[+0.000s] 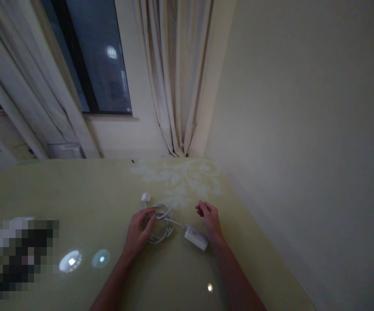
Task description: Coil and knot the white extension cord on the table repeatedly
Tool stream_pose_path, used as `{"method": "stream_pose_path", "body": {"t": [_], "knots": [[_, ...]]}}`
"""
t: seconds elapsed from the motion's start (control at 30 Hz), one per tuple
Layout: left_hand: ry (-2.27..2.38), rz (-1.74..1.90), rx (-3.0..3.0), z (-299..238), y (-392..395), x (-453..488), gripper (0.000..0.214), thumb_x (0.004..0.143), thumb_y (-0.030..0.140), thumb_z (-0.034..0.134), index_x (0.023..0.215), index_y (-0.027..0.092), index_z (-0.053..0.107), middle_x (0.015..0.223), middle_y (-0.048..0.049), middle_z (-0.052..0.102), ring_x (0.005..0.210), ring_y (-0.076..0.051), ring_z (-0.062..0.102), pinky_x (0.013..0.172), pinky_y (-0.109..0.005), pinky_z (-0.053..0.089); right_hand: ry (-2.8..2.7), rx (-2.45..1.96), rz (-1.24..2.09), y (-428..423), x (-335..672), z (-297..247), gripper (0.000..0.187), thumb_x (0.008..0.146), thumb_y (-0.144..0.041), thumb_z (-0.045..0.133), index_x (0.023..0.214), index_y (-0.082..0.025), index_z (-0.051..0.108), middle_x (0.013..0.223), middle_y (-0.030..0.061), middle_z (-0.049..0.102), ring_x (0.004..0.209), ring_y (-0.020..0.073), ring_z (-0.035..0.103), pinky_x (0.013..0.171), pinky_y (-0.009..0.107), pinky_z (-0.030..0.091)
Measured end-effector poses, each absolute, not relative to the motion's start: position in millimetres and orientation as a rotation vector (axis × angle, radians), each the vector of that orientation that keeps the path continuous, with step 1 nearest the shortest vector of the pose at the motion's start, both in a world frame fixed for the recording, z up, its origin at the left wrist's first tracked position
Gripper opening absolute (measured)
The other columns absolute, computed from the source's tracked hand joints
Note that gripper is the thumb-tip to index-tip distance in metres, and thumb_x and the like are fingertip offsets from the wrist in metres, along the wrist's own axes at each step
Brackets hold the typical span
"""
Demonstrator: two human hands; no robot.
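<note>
A white cable (164,238) lies in a loose coil on the table. My left hand (139,229) is closed over the coil's left side, thumb and fingers around its strands. Just beyond that hand, a white plug (145,197) stands out from the coil. From the coil's right side the cable runs to a white power adapter brick (196,238), which rests on the tabletop beside my right wrist. My right hand (209,216) is raised past the brick with its fingers curled together; whatever they may hold is hidden.
The glossy pale green table (86,194) carries a leaf pattern and light reflections. A blurred-out dark and white item (21,255) lies at the left. A tiny dark piece (132,161) sits near the far edge. A wall (287,129) borders the right, curtains (180,77) the back.
</note>
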State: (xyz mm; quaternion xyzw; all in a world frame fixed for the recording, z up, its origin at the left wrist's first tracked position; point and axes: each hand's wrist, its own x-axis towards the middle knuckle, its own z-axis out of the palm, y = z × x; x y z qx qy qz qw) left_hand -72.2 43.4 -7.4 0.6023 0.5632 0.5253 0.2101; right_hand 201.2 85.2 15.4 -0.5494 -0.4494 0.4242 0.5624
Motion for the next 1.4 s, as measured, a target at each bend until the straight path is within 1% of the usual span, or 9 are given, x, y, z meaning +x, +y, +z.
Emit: {"method": "stream_pose_path", "body": {"t": [0.17,0.3,0.47,0.6,0.73,0.9,1.07,1.23,1.4], "knots": [[1.480,1.292,1.953,-11,42,-68,0.031,0.082,0.045,0.074,0.107,0.028,0.078,0.110,-0.0096,0.076,0.106,-0.030,0.069,0.097,-0.046,0.052,-0.986,-1.272,0.905,83,205,22,0.057,0.081,-0.072,0.059,0.067,-0.017,0.066,0.065,0.0052,0.061,0.062,0.0162,0.054,0.059,0.029,0.043],[1.469,1.339,1.988,-18,46,-68,0.024,0.092,0.042,0.062,0.103,0.029,0.079,0.103,-0.0074,0.077,0.098,-0.026,0.071,0.091,-0.042,0.055,-1.089,-1.260,0.758,74,203,30,0.057,0.090,-0.069,0.052,0.070,-0.017,0.065,0.066,0.0047,0.061,0.064,0.0165,0.055,0.060,0.028,0.043],[1.490,1.380,1.997,-22,45,-68,0.024,0.093,0.042,0.062,0.106,0.029,0.078,0.104,-0.0052,0.077,0.098,-0.024,0.071,0.090,-0.041,0.056,-1.728,-1.179,0.330,51,184,37,0.036,0.100,-0.045,0.054,0.081,-0.017,0.067,0.075,0.0041,0.064,0.072,0.0159,0.056,0.071,0.028,0.042],[1.488,1.366,1.941,-18,43,-67,0.023,0.090,0.043,0.066,0.105,0.028,0.077,0.103,-0.0056,0.076,0.099,-0.025,0.070,0.091,-0.041,0.056,-2.077,-1.172,0.086,37,164,35,0.021,0.100,-0.037,0.059,0.095,-0.020,0.070,0.089,0.0066,0.069,0.086,0.0206,0.060,0.082,0.032,0.044],[1.492,1.504,1.652,-14,47,-69,0.036,0.085,0.051,0.071,0.109,0.024,0.074,0.119,-0.0098,0.072,0.114,-0.027,0.067,0.099,-0.044,0.054,-2.168,-1.322,0.075,34,152,26,0.028,0.098,-0.038,0.062,0.119,-0.021,0.066,0.112,0.0100,0.070,0.104,0.0251,0.062,0.091,0.036,0.046],[1.624,1.498,1.150,-23,56,-78,0.051,0.089,0.049,0.064,0.129,0.018,0.060,0.131,-0.0176,0.067,0.103,-0.027,0.073,0.086,-0.040,0.060,-2.406,-1.403,0.092,35,144,13,0.026,0.099,-0.039,0.060,0.118,-0.021,0.067,0.104,0.0080,0.073,0.094,0.0239,0.066,0.088,0.037,0.046],[1.632,1.422,1.394,-33,62,-80,0.043,0.089,0.045,0.059,0.121,0.017,0.066,0.121,-0.0141,0.073,0.111,-0.029,0.070,0.102,-0.048,0.052,-2.416,-1.466,0.015,41,135,6,0.021,0.104,-0.032,0.053,0.114,-0.023,0.069,0.104,0.0066,0.074,0.096,0.0218,0.066,0.088,0.034,0.044],[1.401,1.453,1.364,-33,65,-85,0.052,0.086,0.038,0.057,0.131,0.012,0.061,0.126,-0.0165,0.071,0.112,-0.029,0.069,0.103,-0.049,0.052,-2.431,-1.457,-0.098,46,131,-3,0.026,0.106,-0.032,0.046,0.116,-0.023,0.068,0.105,0.0067,0.074,0.098,0.0218,0.067,0.089,0.035,0.043],[1.400,1.435,1.765,-36,63,-83,0.066,0.066,0.016,0.064,0.132,0.014,0.063,0.137,-0.0154,0.063,0.130,-0.032,0.055,0.115,-0.052,0.040,-2.387,-1.484,-0.174,44,131,-4,0.035,0.109,-0.029,0.035,0.126,-0.019,0.064,0.113,0.0108,0.073,0.104,0.0229,0.066,0.093,0.036,0.043]]}}
